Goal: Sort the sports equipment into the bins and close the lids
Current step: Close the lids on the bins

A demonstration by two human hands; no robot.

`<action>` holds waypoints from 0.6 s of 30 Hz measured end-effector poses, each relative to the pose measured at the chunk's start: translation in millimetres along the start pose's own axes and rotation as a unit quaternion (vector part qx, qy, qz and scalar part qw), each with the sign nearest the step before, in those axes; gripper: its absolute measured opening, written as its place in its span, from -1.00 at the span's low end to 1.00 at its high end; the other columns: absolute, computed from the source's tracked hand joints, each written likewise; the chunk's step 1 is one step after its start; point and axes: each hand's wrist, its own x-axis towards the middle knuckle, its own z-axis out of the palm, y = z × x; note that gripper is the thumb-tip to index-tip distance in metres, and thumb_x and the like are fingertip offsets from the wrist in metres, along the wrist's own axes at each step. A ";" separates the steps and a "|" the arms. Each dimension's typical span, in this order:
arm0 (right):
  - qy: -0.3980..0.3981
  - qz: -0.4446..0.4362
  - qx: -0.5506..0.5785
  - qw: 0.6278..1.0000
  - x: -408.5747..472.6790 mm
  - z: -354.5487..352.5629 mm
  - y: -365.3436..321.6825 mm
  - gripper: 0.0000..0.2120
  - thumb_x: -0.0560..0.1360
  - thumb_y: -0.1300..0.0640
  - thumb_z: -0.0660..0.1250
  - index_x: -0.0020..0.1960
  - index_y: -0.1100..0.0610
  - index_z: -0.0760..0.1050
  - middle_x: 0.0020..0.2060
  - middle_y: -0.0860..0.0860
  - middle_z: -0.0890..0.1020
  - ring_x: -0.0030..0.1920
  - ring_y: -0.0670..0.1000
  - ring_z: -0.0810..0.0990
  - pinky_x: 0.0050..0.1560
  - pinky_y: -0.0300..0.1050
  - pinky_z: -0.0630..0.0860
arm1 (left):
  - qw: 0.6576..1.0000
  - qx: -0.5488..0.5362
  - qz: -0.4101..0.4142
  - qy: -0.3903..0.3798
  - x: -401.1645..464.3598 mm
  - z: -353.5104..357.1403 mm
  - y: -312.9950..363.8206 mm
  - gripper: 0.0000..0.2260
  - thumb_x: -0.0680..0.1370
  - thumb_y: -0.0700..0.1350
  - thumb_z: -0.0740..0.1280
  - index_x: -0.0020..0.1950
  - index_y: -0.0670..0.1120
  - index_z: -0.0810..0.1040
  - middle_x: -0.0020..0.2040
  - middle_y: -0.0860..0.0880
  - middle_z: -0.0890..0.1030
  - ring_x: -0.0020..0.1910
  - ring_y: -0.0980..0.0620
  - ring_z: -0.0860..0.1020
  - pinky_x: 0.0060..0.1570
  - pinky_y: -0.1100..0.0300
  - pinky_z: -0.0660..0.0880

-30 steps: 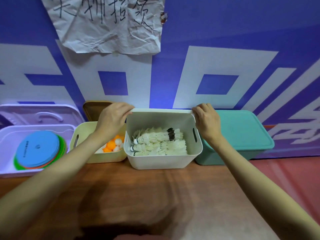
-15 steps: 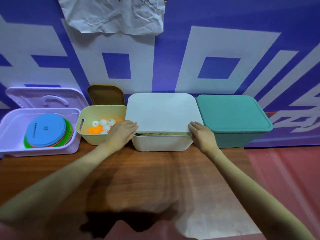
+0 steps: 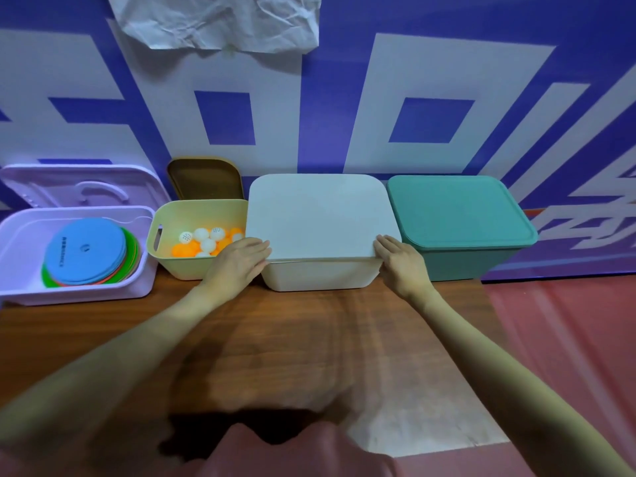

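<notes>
A white bin [image 3: 320, 277] stands in the middle of the row with its white lid [image 3: 320, 215] lying flat on top. My left hand [image 3: 237, 263] presses the lid's front left corner with straight fingers. My right hand [image 3: 399, 263] presses the front right corner the same way. To the left, a yellow bin [image 3: 179, 266] stands uncovered with white and orange ping-pong balls [image 3: 206, 241] inside. Its brown lid [image 3: 206, 179] leans on the wall behind it. At far left a purple bin [image 3: 103, 294] holds stacked flat discs [image 3: 86, 251]; its purple lid [image 3: 79, 185] stands behind.
A teal bin [image 3: 461, 259] with its lid on stands at the right end of the row. The bins sit on a wooden table [image 3: 309, 339] against a blue and white wall. A crumpled paper sheet [image 3: 220, 18] hangs on the wall above.
The white lid came down from behind the bin and over the shuttlecocks, and now lies flat. Both hands moved from the bin's back rim to the lid's front corners.
</notes>
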 end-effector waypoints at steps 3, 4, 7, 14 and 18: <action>0.010 -0.004 0.037 0.999 -5.6 2.0 -0.8 -0.50 0.24 0.36 0.40 0.19 0.29 0.50 0.19 0.16 0.58 0.22 0.18 0.54 0.07 0.00 0.56 | 1.000 -0.015 -0.020 -0.011 -4.1 -1.0 0.8 -0.73 0.51 -0.08 0.38 0.10 -0.24 0.64 0.12 -0.17 0.64 0.11 -0.16 0.61 0.14 -0.02 0.53; 0.024 0.001 0.066 0.998 -6.6 2.8 -1.7 -0.56 0.27 0.35 0.37 0.16 0.29 0.50 0.16 0.17 0.58 0.20 0.20 0.52 0.08 0.04 0.54 | 0.999 -0.026 -0.041 -0.017 -4.3 -1.7 1.8 -0.71 0.48 -0.11 0.44 0.13 -0.23 0.62 0.15 -0.18 0.63 0.14 -0.17 0.59 0.17 -0.08 0.52; 0.099 0.109 0.186 0.971 -10.8 7.9 -11.6 -0.78 0.46 0.25 0.27 0.08 0.26 0.53 0.11 0.23 0.51 0.15 0.21 0.46 0.13 0.06 0.47 | 0.984 -0.078 -0.161 -0.017 2.2 -1.1 6.5 -0.51 0.42 -0.04 0.51 0.28 -0.18 0.53 0.30 -0.16 0.52 0.29 -0.16 0.46 0.28 -0.11 0.41; 0.191 0.371 0.420 0.806 -6.2 15.8 -45.6 -0.76 0.55 0.12 0.27 0.17 0.20 0.49 0.21 0.10 0.48 0.20 0.12 0.50 0.17 -0.03 0.44 | 0.786 -0.327 -0.525 0.012 41.8 8.1 17.4 -0.72 0.61 -0.10 0.24 0.22 -0.26 0.47 0.18 -0.18 0.56 0.18 -0.16 0.50 -0.03 0.14 0.36; 0.201 0.452 0.442 0.749 5.8 14.8 -46.2 -0.52 0.51 0.08 0.36 0.31 0.31 0.36 0.20 0.18 0.49 0.22 0.13 0.46 0.21 -0.09 0.39 | 0.776 -0.357 -0.519 0.031 44.4 8.2 20.7 -0.78 0.58 -0.21 0.25 0.20 -0.22 0.54 0.17 -0.15 0.60 0.08 -0.06 0.54 0.05 0.10 0.45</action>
